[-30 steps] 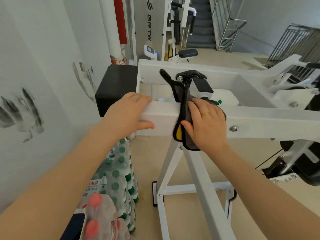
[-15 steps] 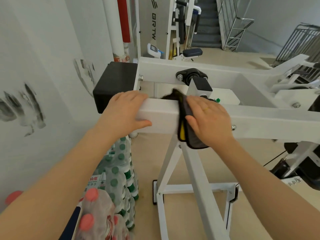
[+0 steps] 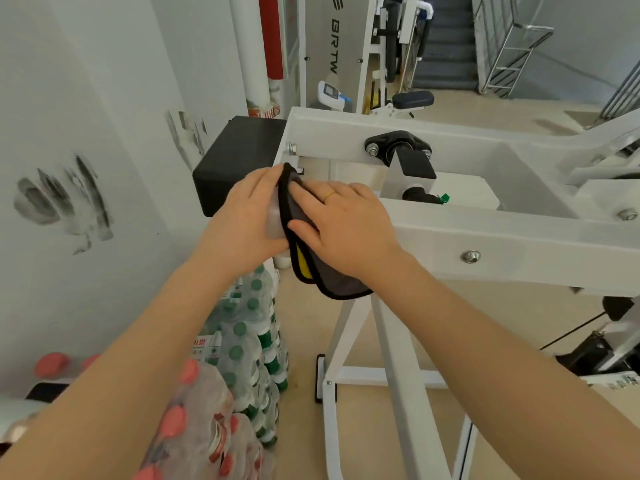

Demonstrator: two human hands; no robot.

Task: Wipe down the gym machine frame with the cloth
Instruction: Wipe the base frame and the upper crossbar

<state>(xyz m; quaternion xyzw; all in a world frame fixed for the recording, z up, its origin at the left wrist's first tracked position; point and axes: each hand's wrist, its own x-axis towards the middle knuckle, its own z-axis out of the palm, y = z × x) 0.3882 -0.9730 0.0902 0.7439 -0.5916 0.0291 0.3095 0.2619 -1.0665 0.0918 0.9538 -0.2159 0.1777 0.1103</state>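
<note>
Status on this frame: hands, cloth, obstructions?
Right hand flat on grey cloth, pressing it to white frame beam. Left hand at beam end. No obstruction.
</note>
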